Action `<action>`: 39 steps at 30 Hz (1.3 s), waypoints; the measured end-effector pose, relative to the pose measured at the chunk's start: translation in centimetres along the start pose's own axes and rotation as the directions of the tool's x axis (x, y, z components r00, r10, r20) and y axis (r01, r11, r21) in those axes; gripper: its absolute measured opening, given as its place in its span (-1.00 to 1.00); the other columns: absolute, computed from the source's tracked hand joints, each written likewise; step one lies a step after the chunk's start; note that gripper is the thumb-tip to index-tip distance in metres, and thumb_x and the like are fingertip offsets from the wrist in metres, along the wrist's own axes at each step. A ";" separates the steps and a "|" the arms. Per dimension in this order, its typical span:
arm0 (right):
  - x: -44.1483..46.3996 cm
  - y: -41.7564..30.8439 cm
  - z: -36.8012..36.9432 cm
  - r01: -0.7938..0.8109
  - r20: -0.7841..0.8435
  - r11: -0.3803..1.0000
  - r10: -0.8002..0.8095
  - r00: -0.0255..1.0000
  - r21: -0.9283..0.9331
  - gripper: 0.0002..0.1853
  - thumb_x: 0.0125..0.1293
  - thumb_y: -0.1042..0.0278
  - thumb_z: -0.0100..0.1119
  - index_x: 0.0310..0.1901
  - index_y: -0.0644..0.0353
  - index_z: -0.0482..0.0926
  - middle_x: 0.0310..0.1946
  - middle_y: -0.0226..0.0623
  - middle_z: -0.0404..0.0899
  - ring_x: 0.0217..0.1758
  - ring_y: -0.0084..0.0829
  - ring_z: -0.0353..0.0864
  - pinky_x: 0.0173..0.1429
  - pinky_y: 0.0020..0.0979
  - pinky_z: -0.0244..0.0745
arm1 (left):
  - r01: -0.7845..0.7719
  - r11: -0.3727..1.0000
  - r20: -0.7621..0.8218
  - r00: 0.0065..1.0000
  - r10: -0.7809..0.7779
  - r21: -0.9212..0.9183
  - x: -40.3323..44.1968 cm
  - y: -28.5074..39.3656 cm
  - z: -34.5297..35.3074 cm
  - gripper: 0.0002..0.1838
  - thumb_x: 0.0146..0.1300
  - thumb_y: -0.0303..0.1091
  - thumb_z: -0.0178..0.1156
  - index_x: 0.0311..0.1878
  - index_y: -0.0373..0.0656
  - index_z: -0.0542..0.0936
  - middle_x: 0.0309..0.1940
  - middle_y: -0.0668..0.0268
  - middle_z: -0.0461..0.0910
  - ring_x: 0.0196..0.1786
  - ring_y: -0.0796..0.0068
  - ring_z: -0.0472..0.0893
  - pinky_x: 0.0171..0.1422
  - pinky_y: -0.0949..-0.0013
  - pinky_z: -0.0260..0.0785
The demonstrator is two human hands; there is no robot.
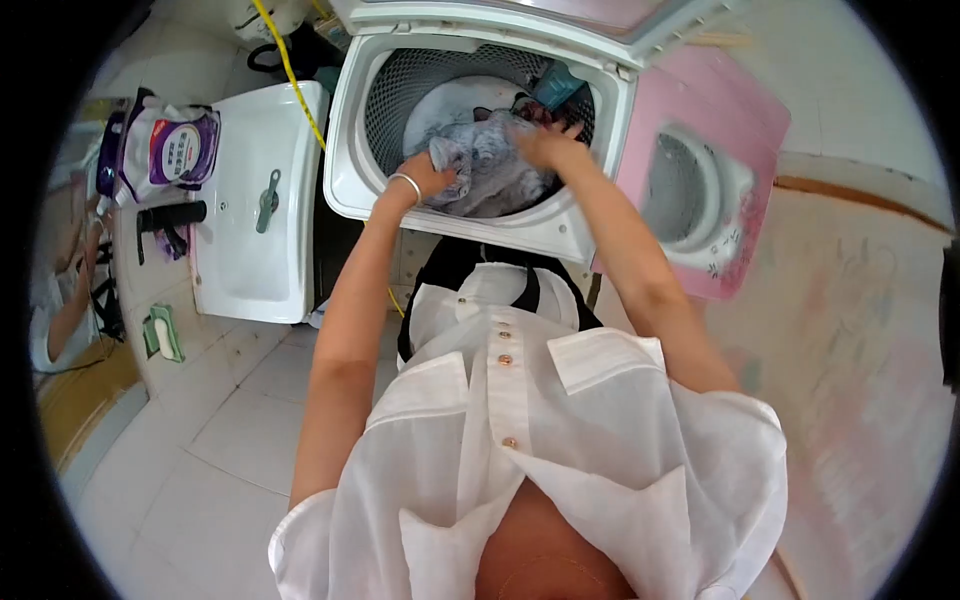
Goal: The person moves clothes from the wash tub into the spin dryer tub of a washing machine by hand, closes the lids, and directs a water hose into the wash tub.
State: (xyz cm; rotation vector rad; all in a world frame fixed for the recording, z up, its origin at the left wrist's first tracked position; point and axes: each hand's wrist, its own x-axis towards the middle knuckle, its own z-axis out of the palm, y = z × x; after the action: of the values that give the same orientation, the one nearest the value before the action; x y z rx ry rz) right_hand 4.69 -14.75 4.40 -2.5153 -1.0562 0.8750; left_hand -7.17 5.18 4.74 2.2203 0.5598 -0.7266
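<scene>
A top-loading washing machine [342, 150] stands in front of me with its lid [480, 22] raised. Inside its perforated drum lies a bunched, wet-looking grey garment [490, 160]. My left hand [432, 176], with a bracelet at the wrist, is closed on a fold of this garment at the drum's near left side. Over the garment's right part is my right hand [548, 146], slightly blurred, its fingers apart. Beyond that hand, dark patterned cloth [530, 106] and a teal piece [557, 86] sit by the drum wall.
A white sink [235, 285] with a grey-green tap handle [268, 202] is at left. Beside it are a purple-and-white packet [180, 148] and a soap dish [163, 335]. A pink appliance [740, 120] with a round window adjoins the washer on the right. A yellow hose [290, 72] passes between sink and washer.
</scene>
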 end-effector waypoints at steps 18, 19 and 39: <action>-26.2 6.3 3.7 -0.254 -0.568 0.930 0.061 0.821 -0.266 -0.19 -0.20 0.54 0.38 0.21 -0.04 0.34 0.26 -0.19 0.18 0.28 -0.13 0.21 0.25 -0.09 0.11 | -0.081 0.890 0.090 0.995 0.045 0.448 3.3 -2.5 7.7 -0.15 0.07 0.03 0.20 0.35 -0.20 0.12 0.26 0.07 0.26 0.27 -0.08 0.29 0.29 0.02 0.21; -26.4 6.3 3.5 -0.261 -0.575 0.929 0.066 0.816 -0.264 -0.19 -0.20 0.54 0.38 0.21 -0.04 0.34 0.26 -0.19 0.18 0.28 -0.13 0.21 0.25 -0.09 0.11 | -0.072 0.885 0.081 0.996 0.039 0.460 3.4 -2.5 7.8 -0.14 0.06 0.02 0.20 0.35 -0.21 0.12 0.27 0.07 0.25 0.27 -0.07 0.28 0.29 0.03 0.21; -17.0 11.3 -31.8 -0.385 -0.830 0.735 -0.500 0.247 -0.557 -0.68 0.23 0.28 0.16 -0.01 0.21 0.53 -0.15 -0.25 0.59 -0.09 -0.25 0.52 0.02 -0.33 0.38 | -0.047 0.835 -0.097 0.988 0.119 0.548 -0.5 -3.0 3.1 -0.48 0.07 -0.40 0.14 0.15 0.09 0.33 0.14 0.24 0.34 0.22 0.13 0.31 0.22 0.02 0.20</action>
State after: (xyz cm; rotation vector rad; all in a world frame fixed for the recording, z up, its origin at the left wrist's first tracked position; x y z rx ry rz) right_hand 21.46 -35.41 31.21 -2.5790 -0.9835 -1.4213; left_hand -10.30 4.71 1.78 2.8200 0.3352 -0.7705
